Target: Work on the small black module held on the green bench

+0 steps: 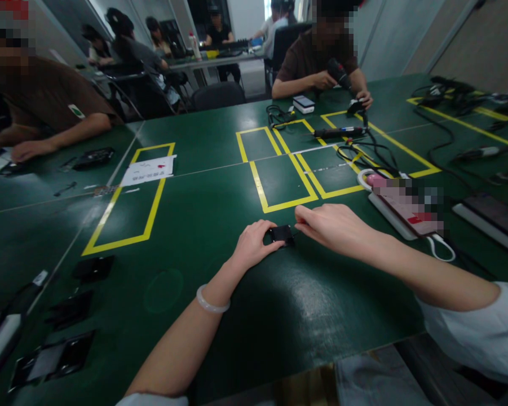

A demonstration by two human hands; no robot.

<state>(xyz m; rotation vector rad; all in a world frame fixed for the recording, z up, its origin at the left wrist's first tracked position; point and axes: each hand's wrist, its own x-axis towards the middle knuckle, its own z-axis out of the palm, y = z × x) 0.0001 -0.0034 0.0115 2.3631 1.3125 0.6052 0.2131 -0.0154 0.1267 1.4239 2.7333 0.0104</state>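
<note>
On the green table, a small black rectangular part lies in front of me, its kind too small to tell. My left hand grips it from the left, thumb along the near edge and fingers along the far edge. Just right of the part is my right hand, its fingers curled into a pinch. Something thin and dark seems to show below those fingertips, but I cannot make out what it is. A pale bracelet circles my left wrist.
Black parts lie at the left. A phone on a white stand is right of my right hand. Beyond lie cables and a black pen-shaped electric screwdriver. Across the table, a co-worker's hand holds a power tool. Yellow tape marks rectangles.
</note>
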